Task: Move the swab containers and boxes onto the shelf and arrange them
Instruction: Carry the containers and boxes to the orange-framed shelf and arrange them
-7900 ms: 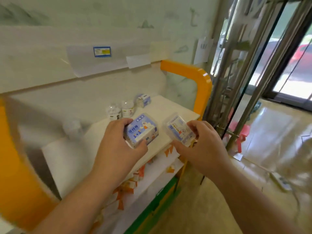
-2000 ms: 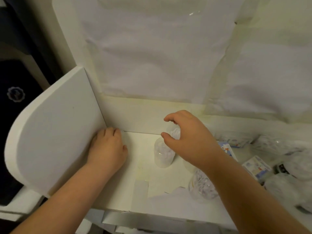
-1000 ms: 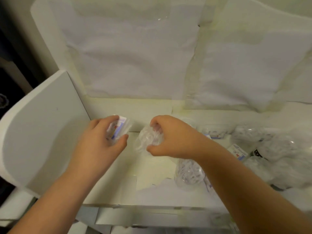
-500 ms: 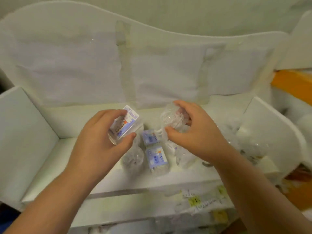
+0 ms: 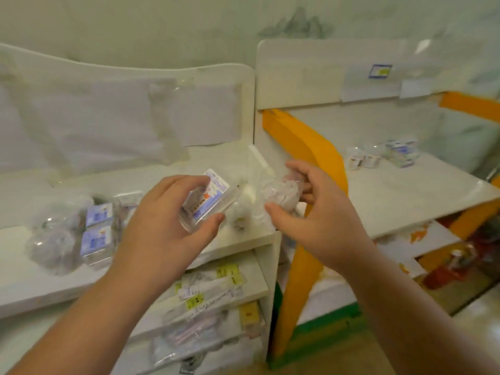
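Right shelf (image 5: 400,193): lies to your right, beyond the orange frame (image 5: 305,147); your right hand (image 5: 311,212) is nearer. Left hand (image 5: 165,226) grips a box (image 5: 208,198), clear with a blue label, long axis tilted up-right. Right hand's fingers curl round a round, clear swab container (image 5: 281,193). Both are held above the left shelf's (image 5: 243,236) right end.

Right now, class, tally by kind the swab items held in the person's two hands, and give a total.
blue-labelled clear box: 1, in the left hand
round clear swab container: 1, in the right hand
Total: 2
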`<control>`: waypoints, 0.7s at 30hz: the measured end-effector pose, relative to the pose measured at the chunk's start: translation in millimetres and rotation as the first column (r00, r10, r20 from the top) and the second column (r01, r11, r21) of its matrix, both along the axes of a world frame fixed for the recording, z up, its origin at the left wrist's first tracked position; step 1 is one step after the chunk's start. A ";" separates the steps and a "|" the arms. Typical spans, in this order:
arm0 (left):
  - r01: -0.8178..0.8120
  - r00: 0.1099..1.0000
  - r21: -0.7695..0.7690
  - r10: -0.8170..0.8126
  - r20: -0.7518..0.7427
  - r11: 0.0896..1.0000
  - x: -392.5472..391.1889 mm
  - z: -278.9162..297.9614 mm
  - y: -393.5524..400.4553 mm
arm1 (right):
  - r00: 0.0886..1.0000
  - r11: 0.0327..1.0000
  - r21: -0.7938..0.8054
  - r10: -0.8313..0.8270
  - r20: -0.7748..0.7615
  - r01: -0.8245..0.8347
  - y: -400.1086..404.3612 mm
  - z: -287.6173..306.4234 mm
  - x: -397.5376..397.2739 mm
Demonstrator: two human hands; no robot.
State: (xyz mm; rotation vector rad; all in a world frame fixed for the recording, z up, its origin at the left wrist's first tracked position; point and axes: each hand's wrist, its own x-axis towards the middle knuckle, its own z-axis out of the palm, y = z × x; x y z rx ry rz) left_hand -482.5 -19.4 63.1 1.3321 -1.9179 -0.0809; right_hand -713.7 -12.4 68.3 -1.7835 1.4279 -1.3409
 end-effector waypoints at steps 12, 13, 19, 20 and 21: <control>0.336 0.942 0.070 -0.336 -0.023 0.939 -225.1 6.1 -5.4 | 0.912 0.909 0.079 -0.411 0.013 0.409 57.1 -4.9 -205.0; 0.350 0.937 0.079 -0.349 -0.026 0.933 -240.0 5.4 -9.4 | 0.902 0.899 0.081 -0.432 0.010 0.430 58.0 -6.9 -217.6; 0.358 0.934 0.091 -0.353 -0.060 0.929 -316.4 -9.8 -38.5 | 0.870 0.865 0.094 -0.492 -0.026 0.492 42.0 -23.0 -285.3; 0.352 0.936 0.096 -0.348 -0.061 0.931 -327.2 -13.5 -44.0 | 0.869 0.864 0.098 -0.493 -0.035 0.494 35.4 -25.6 -295.4; 0.342 0.939 0.103 -0.337 -0.061 0.934 -337.2 -16.9 -50.9 | 0.870 0.864 0.103 -0.492 -0.040 0.494 27.1 -27.5 -305.2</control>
